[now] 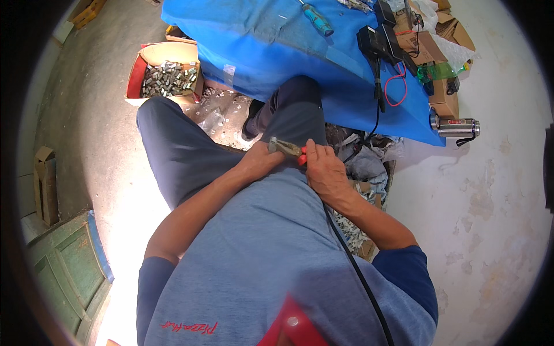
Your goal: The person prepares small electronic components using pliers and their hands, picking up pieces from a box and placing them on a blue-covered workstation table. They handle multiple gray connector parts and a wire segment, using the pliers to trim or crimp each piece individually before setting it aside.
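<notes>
My right hand point(326, 173) is closed around the red handles of a pair of pliers point(290, 149) above my lap. The pliers' worn metal jaws point left and reach a small grey metal piece point(273, 143). My left hand point(258, 163) pinches that piece from below, with its fingers pressed together; most of the piece is hidden by the hand and the jaws. Whether the jaws are clamped on it or only touch it, I cannot tell.
Beyond my left knee stands an open carton point(134, 74) with many small metal pieces. A blue-covered table point(259, 49) carries a blue-handled screwdriver point(317, 20) and black adapters point(375, 43). A steel flask point(459, 127) lies right. Scraps fill a box point(365, 249) beside my right forearm.
</notes>
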Available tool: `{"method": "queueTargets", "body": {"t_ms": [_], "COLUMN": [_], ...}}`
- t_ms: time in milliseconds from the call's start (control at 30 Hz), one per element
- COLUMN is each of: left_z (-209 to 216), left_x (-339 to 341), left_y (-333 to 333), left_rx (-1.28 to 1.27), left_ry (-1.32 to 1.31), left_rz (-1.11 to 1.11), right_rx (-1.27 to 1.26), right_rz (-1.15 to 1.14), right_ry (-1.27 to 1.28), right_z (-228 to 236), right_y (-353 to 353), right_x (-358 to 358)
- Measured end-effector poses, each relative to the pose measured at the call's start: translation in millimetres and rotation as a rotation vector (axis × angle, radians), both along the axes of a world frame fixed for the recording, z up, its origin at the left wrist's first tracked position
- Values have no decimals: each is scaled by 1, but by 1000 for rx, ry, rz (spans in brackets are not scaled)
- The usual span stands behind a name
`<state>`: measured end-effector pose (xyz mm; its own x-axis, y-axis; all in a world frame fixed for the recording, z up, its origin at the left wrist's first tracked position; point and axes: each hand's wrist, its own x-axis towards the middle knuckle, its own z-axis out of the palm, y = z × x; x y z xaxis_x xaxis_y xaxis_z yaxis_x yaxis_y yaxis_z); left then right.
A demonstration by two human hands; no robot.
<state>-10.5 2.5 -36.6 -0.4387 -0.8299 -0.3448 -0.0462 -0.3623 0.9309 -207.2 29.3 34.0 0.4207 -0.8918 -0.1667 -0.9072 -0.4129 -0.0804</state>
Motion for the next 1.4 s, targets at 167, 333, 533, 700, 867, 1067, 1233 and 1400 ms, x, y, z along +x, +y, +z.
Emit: {"method": "queueTargets", "body": {"t_ms": [167, 333, 533, 700, 867, 1067, 1233, 1400], "left_z": [-9, -17, -1, -5, 1, 6, -5, -4], "left_x": [1, -1, 2, 4, 5, 11, 13, 10], "left_y": [0, 1, -1, -1, 0, 0, -3, -3], "left_rx": [-33, -16, 23, 64, 52, 102, 149, 127], "left_ry": [-35, 38, 28, 19, 93, 139, 138, 205], "left_rz": [-54, -54, -71, -88, -115, -202, -279, -251], "right_rx": [410, 523, 521, 337, 306, 443, 571, 674], "right_rz": [-47, -210, -238, -170, -104, -97, -248, -101], "right_ry": [-190, -503, -532, -270, -257, -367, -834, -917], "right_z": [25, 17, 16, 19, 14, 9, 13, 14], "right_y": [-6, -4, -5, -5, -10, -18, -36, -54], "right_x": [-1, -11, -15, -9, -12, -11, 13, 33]}}
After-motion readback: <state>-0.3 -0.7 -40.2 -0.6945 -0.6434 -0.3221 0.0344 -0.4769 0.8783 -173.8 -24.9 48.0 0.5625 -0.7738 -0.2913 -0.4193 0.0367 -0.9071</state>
